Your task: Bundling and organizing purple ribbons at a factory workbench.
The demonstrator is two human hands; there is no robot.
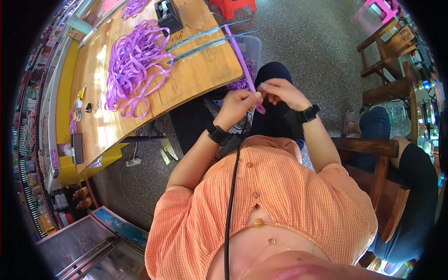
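Note:
A purple ribbon (239, 52) hangs from two thin blue-green rods (205, 44) that stick out past the table's right edge. My left hand (237, 106) is closed, pinching this ribbon near its lower part between thumb and fingers. Just below the pinch, a short loop of the ribbon shows. Close by on the right, my right hand (287, 95) has its fingers loosely bent and apart, with blurred tips; I see nothing held in it. On the wooden table (200, 77) lies a large tangled heap of purple ribbon (135, 60), left of the rods. Clear tape strips cover the rods.
Behind the heap stands a black tape dispenser (168, 16). Under the table's right edge, a clear plastic bin (253, 46) contains more purple ribbon. A red stool (233, 7) is beyond. Wooden chairs (385, 56) and a seated person's leg (373, 130) are at the right.

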